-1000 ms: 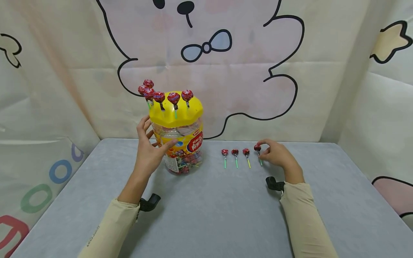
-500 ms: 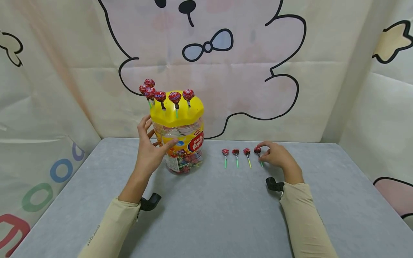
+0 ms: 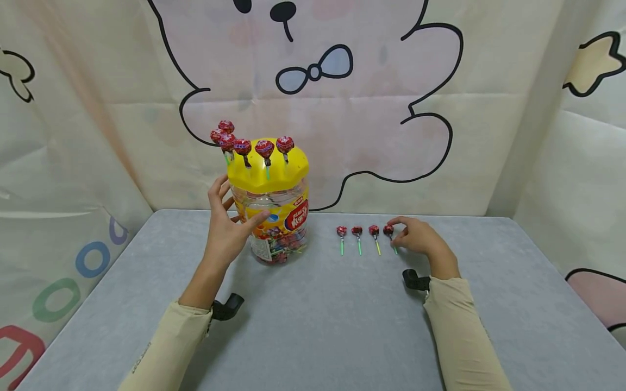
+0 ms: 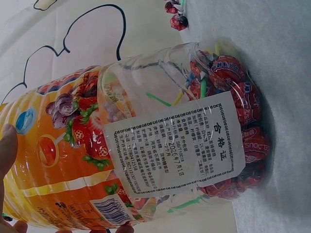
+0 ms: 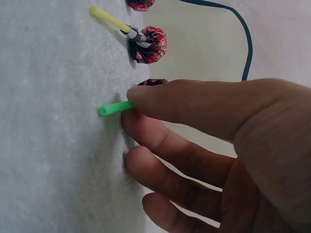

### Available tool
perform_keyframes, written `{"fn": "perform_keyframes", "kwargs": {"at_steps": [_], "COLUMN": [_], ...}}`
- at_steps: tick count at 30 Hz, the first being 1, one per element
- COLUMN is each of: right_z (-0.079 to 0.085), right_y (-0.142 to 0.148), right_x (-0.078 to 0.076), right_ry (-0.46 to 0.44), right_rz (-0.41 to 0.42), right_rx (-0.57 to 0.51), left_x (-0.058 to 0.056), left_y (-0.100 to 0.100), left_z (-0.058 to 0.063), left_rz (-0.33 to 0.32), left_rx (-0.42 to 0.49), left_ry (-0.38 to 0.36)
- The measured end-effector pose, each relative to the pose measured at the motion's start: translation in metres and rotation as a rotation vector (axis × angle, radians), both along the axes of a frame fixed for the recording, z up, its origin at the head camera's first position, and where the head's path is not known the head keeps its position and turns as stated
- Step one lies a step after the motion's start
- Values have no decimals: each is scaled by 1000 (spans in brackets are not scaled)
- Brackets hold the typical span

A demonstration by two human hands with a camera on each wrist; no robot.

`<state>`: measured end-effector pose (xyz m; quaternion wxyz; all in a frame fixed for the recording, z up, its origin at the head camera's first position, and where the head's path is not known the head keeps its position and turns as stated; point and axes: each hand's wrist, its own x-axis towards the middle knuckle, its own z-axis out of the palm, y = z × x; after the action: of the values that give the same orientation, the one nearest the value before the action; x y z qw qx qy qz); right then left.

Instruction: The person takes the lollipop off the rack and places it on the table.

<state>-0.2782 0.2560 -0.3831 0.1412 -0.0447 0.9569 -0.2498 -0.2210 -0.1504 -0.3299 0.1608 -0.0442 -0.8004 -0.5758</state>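
Note:
A clear candy jar [image 3: 295, 239] with a yellow lid [image 3: 274, 182] stands on the table, slightly tilted, wrapped lollipops visible inside. My left hand [image 3: 227, 231] grips its left side, thumb across the front label and fingers behind. The left wrist view shows its white printed sticker [image 4: 177, 145]. Several red-wrapped lollipops [image 3: 264, 147] stand upright along the lid. My right hand [image 3: 419, 239] pinches a lollipop [image 3: 388, 231] at the right end of a row on the table. Up close, its green stick [image 5: 115, 108] shows past my thumb, which mostly hides the candy head.
Left of the pinched one lie three more lollipops in the row, among them a yellow-sticked lollipop [image 3: 374, 232]. The grey table [image 3: 332, 320] ends at a pale printed curtain [image 3: 371, 136] behind. Black wrist cameras [image 3: 227, 307] sit on both wrists.
The pinched lollipop's head has shifted slightly left, toward the other three. My left hand and the jar have stayed in place.

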Motion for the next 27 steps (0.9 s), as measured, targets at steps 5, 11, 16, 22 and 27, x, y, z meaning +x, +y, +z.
{"fn": "perform_keyframes", "kwargs": {"at_steps": [5,11,16,22,27], "right_z": [0,5,18,44,58], "right_y": [-1,1,3,-6,-22], "right_x": [0,1,6,18,30], "right_ry": [2,30,149,282,382], "right_rz": [-5,10,53,95,128], "right_rx": [-7,-7,-77,-174,-206], "left_x": [1,1,0,-2,-3], "left_y": [-1,-1,0,-1,-9], "left_z": [1,2,4,4,-2], "left_rz": [-3,-2,1,9,4], "left_rx": [5,1,-1,-16,-46], "left_ry": [-1,8,-2,12,24]}}
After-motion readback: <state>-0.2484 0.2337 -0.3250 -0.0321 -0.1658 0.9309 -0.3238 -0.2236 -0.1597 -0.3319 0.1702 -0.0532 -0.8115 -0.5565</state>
